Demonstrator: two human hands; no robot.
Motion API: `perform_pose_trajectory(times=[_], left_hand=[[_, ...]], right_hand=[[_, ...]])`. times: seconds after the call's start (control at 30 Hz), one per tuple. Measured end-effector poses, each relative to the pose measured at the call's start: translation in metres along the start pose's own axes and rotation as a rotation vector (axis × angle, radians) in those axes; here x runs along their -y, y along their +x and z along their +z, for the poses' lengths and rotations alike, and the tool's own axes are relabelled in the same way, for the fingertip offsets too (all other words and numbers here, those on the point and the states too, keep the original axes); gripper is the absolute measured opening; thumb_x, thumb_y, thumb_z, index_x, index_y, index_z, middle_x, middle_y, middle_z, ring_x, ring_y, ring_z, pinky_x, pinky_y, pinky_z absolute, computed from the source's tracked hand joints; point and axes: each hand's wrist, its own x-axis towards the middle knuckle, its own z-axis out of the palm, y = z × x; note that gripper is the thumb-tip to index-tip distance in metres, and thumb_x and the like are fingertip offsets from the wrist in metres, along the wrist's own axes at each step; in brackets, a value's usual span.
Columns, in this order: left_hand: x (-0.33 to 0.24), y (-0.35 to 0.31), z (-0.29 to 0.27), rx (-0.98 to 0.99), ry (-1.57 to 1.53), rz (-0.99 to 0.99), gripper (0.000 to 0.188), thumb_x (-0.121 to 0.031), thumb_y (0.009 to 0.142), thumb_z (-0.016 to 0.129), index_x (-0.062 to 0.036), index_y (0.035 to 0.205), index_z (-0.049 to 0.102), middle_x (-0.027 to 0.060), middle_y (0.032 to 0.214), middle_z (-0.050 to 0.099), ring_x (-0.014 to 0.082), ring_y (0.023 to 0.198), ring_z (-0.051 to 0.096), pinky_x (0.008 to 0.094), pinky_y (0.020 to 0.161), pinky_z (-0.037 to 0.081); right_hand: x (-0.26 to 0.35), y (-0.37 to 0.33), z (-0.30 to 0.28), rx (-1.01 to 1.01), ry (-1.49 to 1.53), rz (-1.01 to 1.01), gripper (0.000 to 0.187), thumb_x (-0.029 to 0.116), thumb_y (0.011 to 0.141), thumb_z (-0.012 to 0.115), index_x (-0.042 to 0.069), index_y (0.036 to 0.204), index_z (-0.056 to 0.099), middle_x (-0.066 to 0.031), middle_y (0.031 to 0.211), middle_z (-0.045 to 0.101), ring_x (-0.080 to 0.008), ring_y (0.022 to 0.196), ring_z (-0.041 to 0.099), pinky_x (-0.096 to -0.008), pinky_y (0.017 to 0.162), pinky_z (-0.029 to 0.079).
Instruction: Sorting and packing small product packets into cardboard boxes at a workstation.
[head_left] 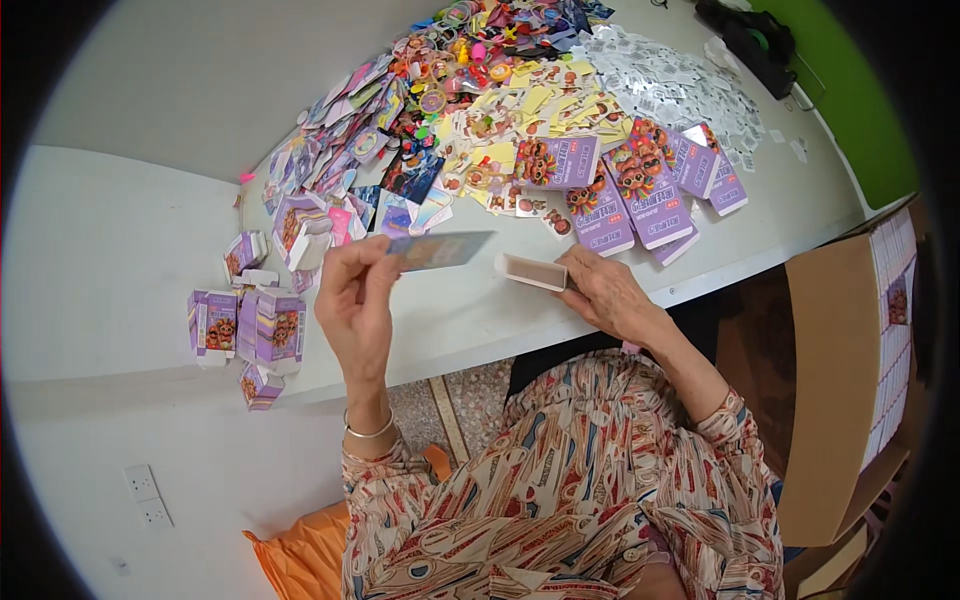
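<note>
Pinched between the thumb and fingers of my left hand is a flat, glossy blue card, held level above the table. My right hand grips a small carton whose open end faces left, toward the card; its inside looks pale and I cannot see what lies deeper in. A gap separates card and carton. Just beyond the right hand lie several flat purple cartons, overlapping. To the left of my left hand, made-up purple boxes are heaped at the table's left edge.
Along the back of the white table spread piles of shiny cards, small colourful trinkets, yellowish stickers and white printed slips. A big cardboard box packed with small boxes stands at right. An orange bag lies low at left.
</note>
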Motion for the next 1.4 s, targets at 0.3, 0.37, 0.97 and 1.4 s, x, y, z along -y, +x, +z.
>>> perform_pose_trajectory(times=[0.3,0.37,0.97,1.4], left_hand=[[-0.017,0.012,0.03,0.504,0.322,0.656,0.026,0.006,0.07,0.071,-0.0041,0.092,0.062,0.0081,0.085,0.064,0.0262,0.074,0.06,0.0331,0.065,0.049],[-0.012,0.015,0.035,0.609,0.306,0.642,0.026,0.006,0.07,0.071,-0.0043,0.092,0.062,0.0076,0.085,0.064,0.0256,0.075,0.061,0.0337,0.064,0.048],[-0.006,0.01,0.046,0.734,0.608,0.735,0.02,-0.006,0.074,0.07,-0.0043,0.094,0.064,0.0043,0.103,0.063,0.0253,0.093,0.057,0.0357,0.074,0.047],[0.02,-0.063,0.045,0.177,-0.108,-0.454,0.02,-0.007,0.09,0.062,0.0061,0.106,0.06,-0.0003,0.075,0.06,0.0025,0.063,0.05,0.0198,0.056,0.041]], right_hand=[[0.001,0.0,0.003,-0.002,-0.006,-0.025,0.032,0.005,0.079,0.066,0.002,0.108,0.051,-0.0149,0.101,0.055,-0.0355,0.086,0.059,-0.042,0.072,0.05],[0.0,0.0,0.002,0.015,-0.004,-0.007,0.033,0.006,0.079,0.066,0.002,0.108,0.051,-0.0148,0.101,0.055,-0.0354,0.088,0.059,-0.042,0.072,0.05],[0.0,-0.003,0.006,-0.032,0.0,0.0,0.031,0.005,0.079,0.065,0.002,0.107,0.051,-0.0139,0.097,0.055,-0.0347,0.085,0.059,-0.0422,0.07,0.049],[0.033,-0.014,0.037,-0.156,-0.205,-0.011,0.041,0.016,0.071,0.075,-0.001,0.101,0.053,-0.0141,0.097,0.053,-0.0303,0.087,0.056,-0.0398,0.07,0.05]])
